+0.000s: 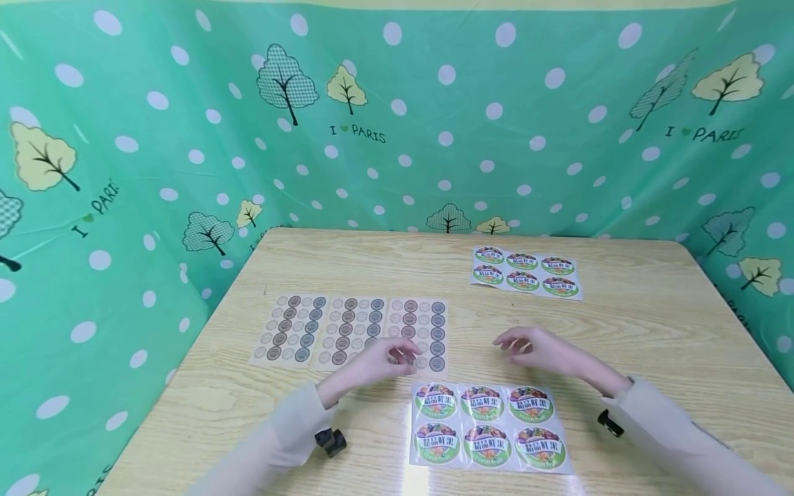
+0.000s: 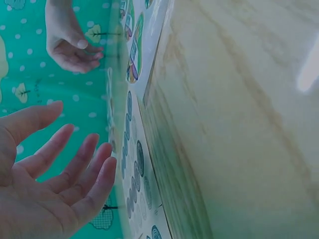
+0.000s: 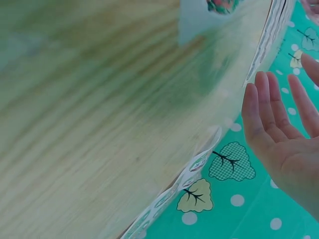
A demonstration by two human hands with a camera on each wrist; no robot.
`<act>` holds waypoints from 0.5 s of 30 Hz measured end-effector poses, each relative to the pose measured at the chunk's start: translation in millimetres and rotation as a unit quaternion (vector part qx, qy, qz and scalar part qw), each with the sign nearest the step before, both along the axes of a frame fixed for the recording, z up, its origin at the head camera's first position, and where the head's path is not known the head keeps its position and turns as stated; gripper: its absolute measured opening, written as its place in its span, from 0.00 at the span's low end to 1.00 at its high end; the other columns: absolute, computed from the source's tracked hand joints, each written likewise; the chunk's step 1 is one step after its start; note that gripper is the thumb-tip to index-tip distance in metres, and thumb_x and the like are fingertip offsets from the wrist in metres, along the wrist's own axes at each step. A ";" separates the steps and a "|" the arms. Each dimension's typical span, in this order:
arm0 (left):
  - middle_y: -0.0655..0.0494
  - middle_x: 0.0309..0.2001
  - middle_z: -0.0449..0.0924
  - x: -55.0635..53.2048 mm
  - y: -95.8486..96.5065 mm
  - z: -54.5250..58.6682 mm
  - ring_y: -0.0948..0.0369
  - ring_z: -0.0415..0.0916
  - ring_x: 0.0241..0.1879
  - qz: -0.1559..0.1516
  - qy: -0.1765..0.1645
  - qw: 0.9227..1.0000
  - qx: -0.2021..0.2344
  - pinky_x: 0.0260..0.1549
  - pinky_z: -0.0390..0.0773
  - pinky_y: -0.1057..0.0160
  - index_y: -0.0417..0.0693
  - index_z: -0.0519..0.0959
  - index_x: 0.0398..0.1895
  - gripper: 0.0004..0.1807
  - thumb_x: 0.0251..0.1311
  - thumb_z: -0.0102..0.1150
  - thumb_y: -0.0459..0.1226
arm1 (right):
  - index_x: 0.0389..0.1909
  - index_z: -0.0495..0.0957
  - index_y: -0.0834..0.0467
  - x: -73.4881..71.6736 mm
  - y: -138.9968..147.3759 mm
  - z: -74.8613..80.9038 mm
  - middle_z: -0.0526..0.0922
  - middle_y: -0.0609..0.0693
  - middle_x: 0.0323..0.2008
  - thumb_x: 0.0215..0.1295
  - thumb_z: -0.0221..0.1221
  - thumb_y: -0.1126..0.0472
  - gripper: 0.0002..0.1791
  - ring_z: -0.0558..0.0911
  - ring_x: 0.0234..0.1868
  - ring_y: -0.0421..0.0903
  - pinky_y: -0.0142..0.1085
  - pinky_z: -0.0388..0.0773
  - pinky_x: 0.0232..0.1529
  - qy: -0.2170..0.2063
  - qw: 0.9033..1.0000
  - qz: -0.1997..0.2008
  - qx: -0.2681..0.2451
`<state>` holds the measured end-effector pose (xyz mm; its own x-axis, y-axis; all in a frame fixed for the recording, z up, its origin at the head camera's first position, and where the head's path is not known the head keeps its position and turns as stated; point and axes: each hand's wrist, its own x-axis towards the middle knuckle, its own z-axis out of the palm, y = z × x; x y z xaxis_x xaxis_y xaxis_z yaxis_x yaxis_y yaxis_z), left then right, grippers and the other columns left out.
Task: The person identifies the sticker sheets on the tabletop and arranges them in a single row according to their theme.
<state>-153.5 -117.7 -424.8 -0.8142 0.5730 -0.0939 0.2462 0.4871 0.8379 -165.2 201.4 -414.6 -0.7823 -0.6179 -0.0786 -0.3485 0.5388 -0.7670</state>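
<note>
My left hand hovers by the right-hand sheet of small round stickers, fingers loosely bent and holding nothing. Over bare wood to the right, my right hand hangs with relaxed fingers and nothing in them. Between and below the hands lies a sheet of oval fruit stickers, printed with fruit and green bands. The left wrist view shows the left hand with its fingers spread. In the right wrist view the right hand has its fingers extended above the table.
Two more sheets of small round stickers, the middle one and the left one, lie in a row. Another fruit sticker sheet rests near the back of the wooden table. A green printed curtain encloses the back and sides.
</note>
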 end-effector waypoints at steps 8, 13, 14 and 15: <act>0.52 0.39 0.77 11.0 0.4 -5.0 0.59 0.73 0.37 0.003 0.013 1.000 -0.018 0.38 0.74 0.67 0.43 0.76 0.43 0.16 0.48 0.60 0.34 | 0.46 0.74 0.66 18.2 14.5 -3.8 0.78 0.55 0.38 0.51 0.59 0.68 0.18 0.77 0.38 0.49 0.33 0.77 0.37 -0.007 1.000 -0.002 0.014; 0.52 0.38 0.77 17.1 1.9 -4.5 0.60 0.73 0.36 0.005 0.005 1.000 -0.025 0.37 0.75 0.68 0.42 0.74 0.45 0.18 0.48 0.61 0.35 | 0.46 0.74 0.65 28.5 20.1 -2.5 0.78 0.55 0.39 0.51 0.60 0.65 0.19 0.76 0.38 0.50 0.36 0.77 0.37 -0.014 1.000 -0.005 0.012; 0.52 0.39 0.77 18.0 2.2 -4.7 0.60 0.73 0.36 0.004 0.004 1.000 -0.025 0.37 0.75 0.69 0.42 0.74 0.45 0.18 0.48 0.60 0.35 | 0.46 0.74 0.65 30.3 21.1 -2.3 0.78 0.54 0.39 0.51 0.60 0.64 0.19 0.76 0.38 0.49 0.36 0.77 0.37 -0.016 1.000 -0.008 0.013; 0.52 0.39 0.76 19.2 2.5 -4.9 0.60 0.74 0.36 0.003 0.002 1.000 -0.025 0.37 0.75 0.69 0.42 0.74 0.45 0.18 0.48 0.60 0.35 | 0.46 0.74 0.65 32.0 22.1 -2.3 0.78 0.54 0.39 0.51 0.61 0.63 0.19 0.76 0.38 0.49 0.36 0.77 0.37 -0.016 1.000 -0.011 0.016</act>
<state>-134.3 -115.2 -429.7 -0.8183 0.5623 -0.1193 0.2461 0.5303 0.8113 -133.2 223.5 -416.9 -0.7918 -0.5980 -0.1244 -0.3118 0.5709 -0.7595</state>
